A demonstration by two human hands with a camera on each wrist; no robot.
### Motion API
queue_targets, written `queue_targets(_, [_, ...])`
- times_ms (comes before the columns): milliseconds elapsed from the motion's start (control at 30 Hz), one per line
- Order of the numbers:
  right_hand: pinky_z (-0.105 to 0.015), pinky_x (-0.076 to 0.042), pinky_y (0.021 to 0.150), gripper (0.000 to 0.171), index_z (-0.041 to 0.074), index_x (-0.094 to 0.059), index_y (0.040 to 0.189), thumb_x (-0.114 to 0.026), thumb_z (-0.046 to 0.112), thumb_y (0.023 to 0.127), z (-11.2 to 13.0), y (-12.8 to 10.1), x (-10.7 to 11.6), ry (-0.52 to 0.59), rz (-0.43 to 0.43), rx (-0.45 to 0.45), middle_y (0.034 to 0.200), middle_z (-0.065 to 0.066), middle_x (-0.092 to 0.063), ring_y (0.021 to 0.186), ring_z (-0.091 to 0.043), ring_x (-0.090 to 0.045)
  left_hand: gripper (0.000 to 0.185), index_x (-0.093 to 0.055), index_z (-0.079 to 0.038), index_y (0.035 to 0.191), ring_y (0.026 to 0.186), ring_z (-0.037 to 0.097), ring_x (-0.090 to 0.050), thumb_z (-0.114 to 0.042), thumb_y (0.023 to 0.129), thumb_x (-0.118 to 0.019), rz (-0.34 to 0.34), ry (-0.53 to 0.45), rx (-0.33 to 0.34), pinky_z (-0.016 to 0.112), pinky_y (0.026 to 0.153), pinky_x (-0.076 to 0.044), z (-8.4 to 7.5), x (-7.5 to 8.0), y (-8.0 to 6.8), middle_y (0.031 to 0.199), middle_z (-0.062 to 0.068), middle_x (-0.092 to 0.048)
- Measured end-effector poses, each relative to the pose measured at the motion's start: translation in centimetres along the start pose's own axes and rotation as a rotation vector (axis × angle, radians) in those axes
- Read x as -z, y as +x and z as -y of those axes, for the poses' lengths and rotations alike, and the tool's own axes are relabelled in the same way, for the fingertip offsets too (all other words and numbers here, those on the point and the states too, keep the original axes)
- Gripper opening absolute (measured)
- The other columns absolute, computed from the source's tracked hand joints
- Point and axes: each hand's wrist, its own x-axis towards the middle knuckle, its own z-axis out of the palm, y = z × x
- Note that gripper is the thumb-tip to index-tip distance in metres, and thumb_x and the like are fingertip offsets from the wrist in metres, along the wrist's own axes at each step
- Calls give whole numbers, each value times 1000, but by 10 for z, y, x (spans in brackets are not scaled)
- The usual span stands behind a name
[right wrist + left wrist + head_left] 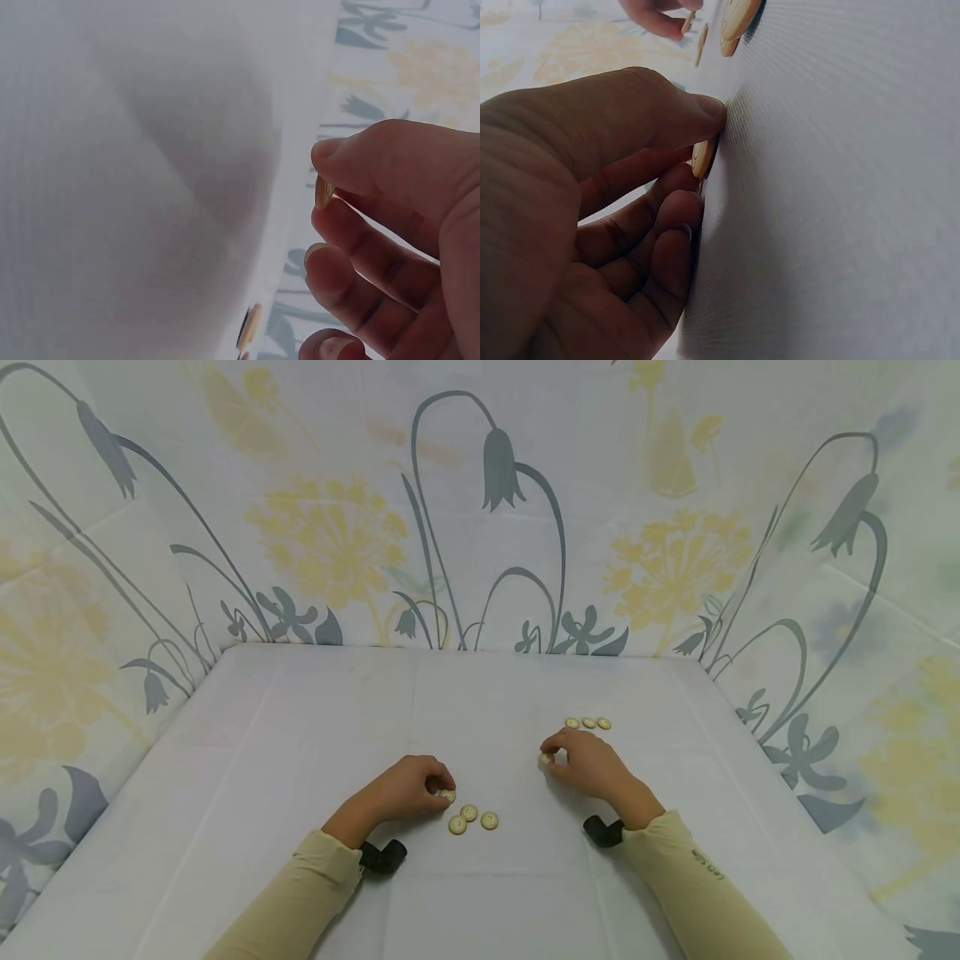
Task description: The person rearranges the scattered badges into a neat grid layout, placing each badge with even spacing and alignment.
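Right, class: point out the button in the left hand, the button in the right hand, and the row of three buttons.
left-hand button [447, 795], head view, its face
right-hand button [323, 192], right wrist view, its edge
row of three buttons [588, 722], head view, middle button

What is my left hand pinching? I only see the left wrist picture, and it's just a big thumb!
Observer: The left hand pinches a cream button lying on the white table.
Operator: Are there more buttons near it?
Observer: Yes, three loose buttons lie on the table just beside that hand.
Operator: What is my other hand doing?
Observer: The right hand pinches its own button between thumb and finger.
Operator: Any buttons over there?
Observer: A row of three buttons lies just beyond the right hand.
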Motion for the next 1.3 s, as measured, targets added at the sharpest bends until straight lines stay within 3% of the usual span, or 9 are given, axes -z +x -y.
queue_targets(633, [-50, -48, 89, 27, 8, -69, 113, -67, 14, 87, -25, 4, 10, -8, -49, -109, 118, -11, -66, 111, -35, -60, 13, -72, -15, 96, 80, 9, -53, -17, 83, -75, 5, 2, 5, 27, 73, -46, 1, 1, 0, 88, -6, -62])
queue_targets(1033, [-50, -48, 85, 28, 7, -69, 115, -64, 17, 89, -38, 4, 15, 20, -87, -193, 116, -15, -65, 105, -36, -61, 13, -72, -16, 96, 81, 10, -53, -16, 83, -74, 8, -10, 20, 28, 74, -46, -1, 1, 0, 88, -5, -62])
queue_targets(1300, [-54, -46, 91, 32, 3, -67, 118, -63, 14, 89, -44, 3, 18, 15, -81, -228, 117, -19, -64, 111, -41, -58, 13, -72, -16, 95, 82, 10, -53, -15, 82, -75, 4, -9, 28, 29, 74, -46, 2, -1, 1, 89, -5, -62])
